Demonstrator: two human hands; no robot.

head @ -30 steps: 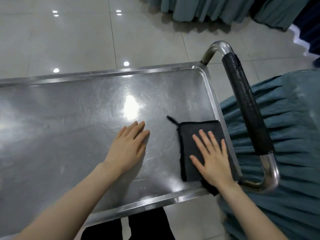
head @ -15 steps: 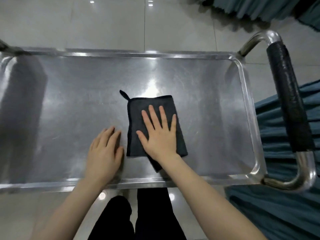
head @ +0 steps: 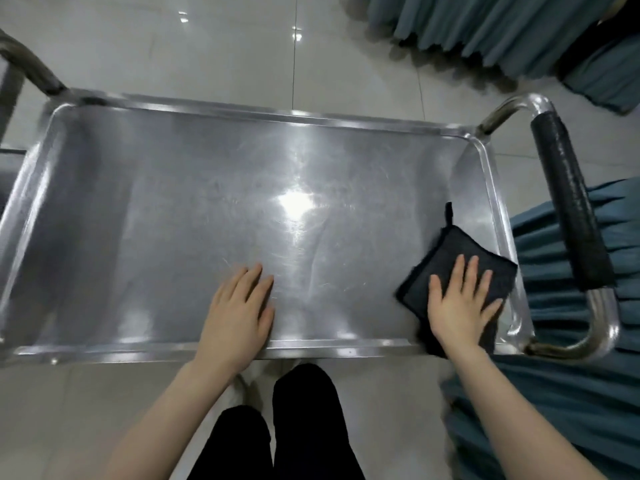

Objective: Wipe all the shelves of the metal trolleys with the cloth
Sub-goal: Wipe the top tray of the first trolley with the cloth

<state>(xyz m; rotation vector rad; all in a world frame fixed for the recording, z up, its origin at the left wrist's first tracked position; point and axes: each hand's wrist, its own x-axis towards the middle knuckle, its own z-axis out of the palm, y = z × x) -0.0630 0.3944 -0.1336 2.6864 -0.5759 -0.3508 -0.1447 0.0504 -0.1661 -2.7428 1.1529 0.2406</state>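
The top shelf of a metal trolley [head: 207, 209] fills the view, shiny and scratched, with a raised rim. A folded black cloth [head: 446, 251] with a small loop lies at the shelf's near right corner, its lower edge over the front rim. My right hand [head: 457, 306] presses flat on the cloth with straight spread fingers. My left hand [head: 239, 310] rests flat on the bare steel near the front rim, about the middle of the shelf.
A steel push handle with a black grip [head: 568, 209] runs along the trolley's right end. Pleated teal fabric [head: 568, 393] hangs right of it and more teal fabric [head: 485, 22] at the back. A second handle [head: 31, 71] rises at far left. Tiled floor [head: 173, 39] lies beyond.
My right hand has slid the cloth from the middle of the shelf back to the near right corner, turning it askew. My left hand stayed flat near the front rim.
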